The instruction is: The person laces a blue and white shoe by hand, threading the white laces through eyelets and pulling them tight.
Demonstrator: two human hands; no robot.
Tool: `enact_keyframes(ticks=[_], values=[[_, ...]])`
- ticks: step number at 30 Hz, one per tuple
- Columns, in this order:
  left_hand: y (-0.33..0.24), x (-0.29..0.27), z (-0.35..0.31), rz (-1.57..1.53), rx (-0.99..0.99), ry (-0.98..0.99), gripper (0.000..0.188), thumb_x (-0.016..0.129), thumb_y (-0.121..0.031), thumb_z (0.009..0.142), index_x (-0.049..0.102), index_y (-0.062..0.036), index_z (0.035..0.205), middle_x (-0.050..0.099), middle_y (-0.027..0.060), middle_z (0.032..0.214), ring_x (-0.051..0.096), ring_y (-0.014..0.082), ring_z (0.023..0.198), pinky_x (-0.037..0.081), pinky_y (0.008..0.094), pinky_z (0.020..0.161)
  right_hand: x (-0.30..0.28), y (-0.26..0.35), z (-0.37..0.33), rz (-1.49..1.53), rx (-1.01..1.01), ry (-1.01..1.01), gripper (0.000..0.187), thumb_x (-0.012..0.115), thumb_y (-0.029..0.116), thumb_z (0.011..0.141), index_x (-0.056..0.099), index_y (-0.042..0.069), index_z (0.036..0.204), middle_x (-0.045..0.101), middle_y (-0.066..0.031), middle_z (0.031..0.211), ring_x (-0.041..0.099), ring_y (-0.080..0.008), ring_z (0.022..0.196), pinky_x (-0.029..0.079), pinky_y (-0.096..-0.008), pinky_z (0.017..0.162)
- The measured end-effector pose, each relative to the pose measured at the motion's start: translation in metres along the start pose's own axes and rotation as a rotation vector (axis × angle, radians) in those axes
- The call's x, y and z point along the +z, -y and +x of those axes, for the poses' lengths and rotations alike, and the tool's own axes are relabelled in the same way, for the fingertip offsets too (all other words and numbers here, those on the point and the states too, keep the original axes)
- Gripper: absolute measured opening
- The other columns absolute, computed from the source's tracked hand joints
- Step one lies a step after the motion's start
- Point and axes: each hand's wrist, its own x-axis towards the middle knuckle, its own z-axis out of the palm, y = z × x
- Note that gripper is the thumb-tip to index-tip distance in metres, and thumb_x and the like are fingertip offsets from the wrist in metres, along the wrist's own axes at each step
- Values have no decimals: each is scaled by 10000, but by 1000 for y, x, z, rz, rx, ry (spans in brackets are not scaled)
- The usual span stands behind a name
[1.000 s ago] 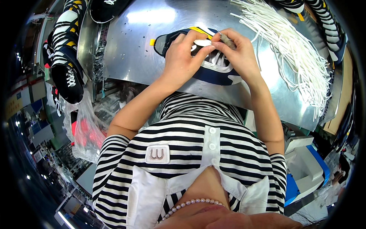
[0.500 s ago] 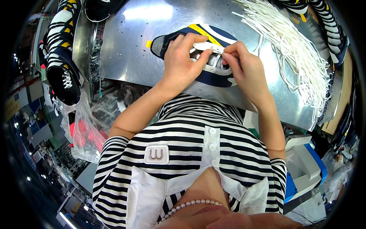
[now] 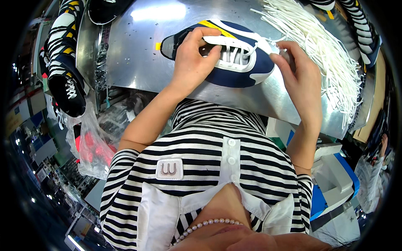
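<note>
A navy sneaker (image 3: 232, 79) with white trim and a yellow stripe lies on the metal table, toe to the right. White lacing crosses its grey tongue in the front eyelets. My left hand (image 3: 192, 58) is closed on the shoe's collar and eyelet edge, index finger on the far side, thumb at the opening. Beyond the toe, my right hand (image 3: 301, 73) has thumb and index bent towards each other by a white shoelace (image 3: 264, 45). That lace runs from the front eyelets up to the index fingertip. Part of the heel is hidden behind my left hand.
A large bundle of white laces (image 3: 322, 58) spreads over the right of the metal table (image 3: 134, 54). Rows of laced shoes (image 3: 63, 54) stand at the left and far right. A plastic bag (image 3: 94, 146) hangs below left. A blue-and-white box (image 3: 335, 180) is at lower right.
My right hand has moved right, away from the eyelets to past the toe, drawing the lace out. My left hand stays on the shoe, which has shifted slightly; the lacing is now uncovered.
</note>
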Motion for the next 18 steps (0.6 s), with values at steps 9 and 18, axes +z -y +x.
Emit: enact_keyframes(ticks=[9, 18], values=[[-3, -7, 9, -302, -123, 92, 296, 630, 4, 850, 557, -46, 1133, 602, 19, 893, 568, 71, 828, 440, 216, 757, 69, -53, 3, 101, -276, -241, 203, 628, 30, 843, 619, 51, 1044, 658, -63, 1039, 646, -285, 691, 521, -343, 625], [-55, -9, -14, 756, 393, 305, 329, 749, -269, 825, 650, -78, 1074, 676, 104, 1025, 638, 281, 957, 439, 373, 886, 53, -33, 6, 328, -141, -329, 138, 642, 35, 880, 617, 61, 1013, 653, -107, 851, 661, -257, 700, 509, -361, 613]])
